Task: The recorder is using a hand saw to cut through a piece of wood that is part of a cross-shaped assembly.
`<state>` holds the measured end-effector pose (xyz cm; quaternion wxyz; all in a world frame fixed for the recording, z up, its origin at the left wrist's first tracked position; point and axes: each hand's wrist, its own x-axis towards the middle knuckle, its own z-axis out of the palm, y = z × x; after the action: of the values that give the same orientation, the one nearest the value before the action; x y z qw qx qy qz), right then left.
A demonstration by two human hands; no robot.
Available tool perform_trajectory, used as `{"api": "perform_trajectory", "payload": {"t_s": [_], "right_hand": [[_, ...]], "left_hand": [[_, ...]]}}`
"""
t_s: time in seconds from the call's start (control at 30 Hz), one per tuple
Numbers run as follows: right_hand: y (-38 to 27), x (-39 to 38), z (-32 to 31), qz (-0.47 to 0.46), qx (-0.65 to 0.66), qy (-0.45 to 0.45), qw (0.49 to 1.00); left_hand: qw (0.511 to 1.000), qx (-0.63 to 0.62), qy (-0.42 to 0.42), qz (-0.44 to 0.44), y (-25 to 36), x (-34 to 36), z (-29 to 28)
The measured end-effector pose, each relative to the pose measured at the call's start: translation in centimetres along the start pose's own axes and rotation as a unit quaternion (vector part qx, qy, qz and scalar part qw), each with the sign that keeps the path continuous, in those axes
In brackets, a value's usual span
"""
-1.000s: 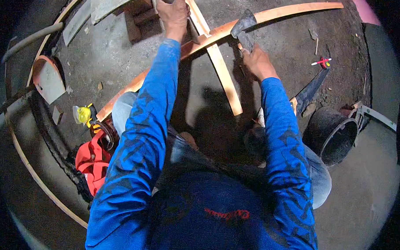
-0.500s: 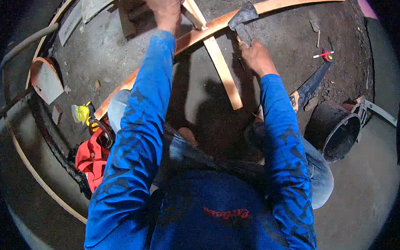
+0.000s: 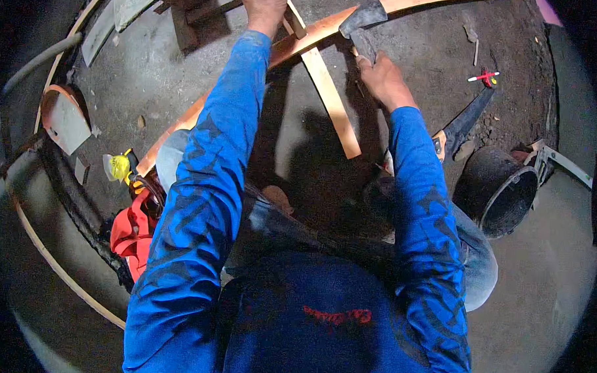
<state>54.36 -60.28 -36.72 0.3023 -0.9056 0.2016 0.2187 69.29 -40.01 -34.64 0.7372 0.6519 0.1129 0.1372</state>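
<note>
My left hand (image 3: 262,4) is at the top edge, closed at the upper end of a short wooden piece (image 3: 296,21); its fingers are partly cut off, so what it grips is unclear. A long wooden strip (image 3: 337,23) runs diagonally, crossed by another pale strip (image 3: 331,102). My right hand (image 3: 381,81) is closed on the handle of a hatchet-like tool (image 3: 363,14), whose grey metal head rests over the long strip, right of the crossing.
Boards (image 3: 140,0) lie top left, a rounded offcut (image 3: 67,119) left. Red straps (image 3: 129,240) and yellow goggles (image 3: 118,167) lie beside my left leg. A handsaw (image 3: 465,120), red-and-white marker (image 3: 483,79) and black bucket (image 3: 499,193) are to the right.
My left hand has risen further toward the top edge. My right hand and the tool have shifted slightly up in view, as has much of the scene.
</note>
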Motion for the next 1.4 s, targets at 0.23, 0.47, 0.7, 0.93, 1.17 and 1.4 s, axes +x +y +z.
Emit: {"api": "perform_trajectory", "payload": {"t_s": [0.23, 0.47, 0.7, 0.93, 1.17, 1.4], "right_hand": [[0.2, 0.3, 0.0, 0.004, -0.006, -0.01, 1.0], [0.5, 0.6, 0.0, -0.002, -0.018, -0.016, 1.0], [0.3, 0.7, -0.2, 0.014, -0.015, -0.026, 0.999], [0.1, -0.3, -1.1, -0.037, -0.037, -0.012, 0.999], [-7.9, -4.8, -10.0, -0.327, -0.026, 0.242, 0.913], [-13.2, -9.9, -14.0, -0.453, -0.09, 0.264, 0.846]], "left_hand": [[1.0, -0.018, -0.009, 0.011, -0.4, -0.2, 0.4], [0.993, 0.089, 0.048, 0.065, -1.0, -0.1, 0.8], [0.997, 0.059, -0.035, 0.034, -0.1, -1.3, 0.6], [0.997, 0.052, -0.031, 0.056, -0.5, -1.5, 0.6], [0.997, 0.027, -0.047, 0.051, -1.0, -3.0, -0.8], [0.98, 0.103, -0.024, 0.171, -4.3, -2.7, -0.5]]}}
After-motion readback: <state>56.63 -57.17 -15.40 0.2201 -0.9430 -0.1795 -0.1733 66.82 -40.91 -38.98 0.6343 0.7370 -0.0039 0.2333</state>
